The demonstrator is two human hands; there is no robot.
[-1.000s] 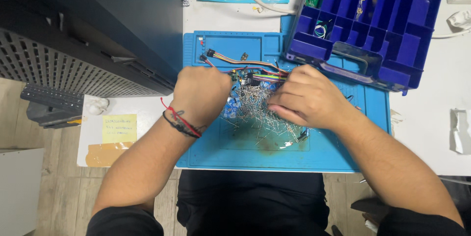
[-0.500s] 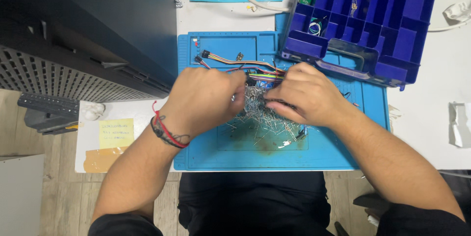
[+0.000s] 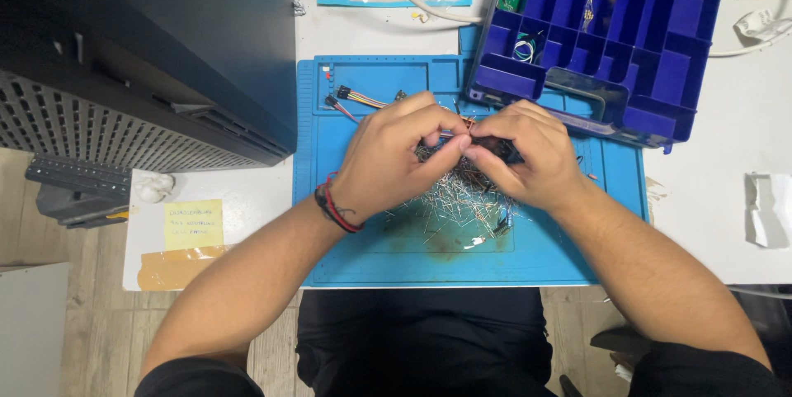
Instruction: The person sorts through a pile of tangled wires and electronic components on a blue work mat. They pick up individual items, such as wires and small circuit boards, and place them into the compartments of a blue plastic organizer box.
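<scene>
Metal pins (image 3: pixel 462 199): light, thin, bendable; left hand (image 3: pixel 392 158) and right hand (image 3: pixel 528 153) pinch one small piece between fingertips.

Single head-worn view, looking straight down, close above blue mat (image 3: pixel 371 257)

The work mat (image 3: pixel 371 248) looks like matt blue rubber, smooth and stained brown near its front. The heap of pins (image 3: pixel 462 199) on it is thin shiny metal. The compartment box (image 3: pixel 660 59) is glossy blue plastic. The desk (image 3: pixel 726 166) is smooth white; the sticky note (image 3: pixel 193 224) is matt yellow paper.
</scene>
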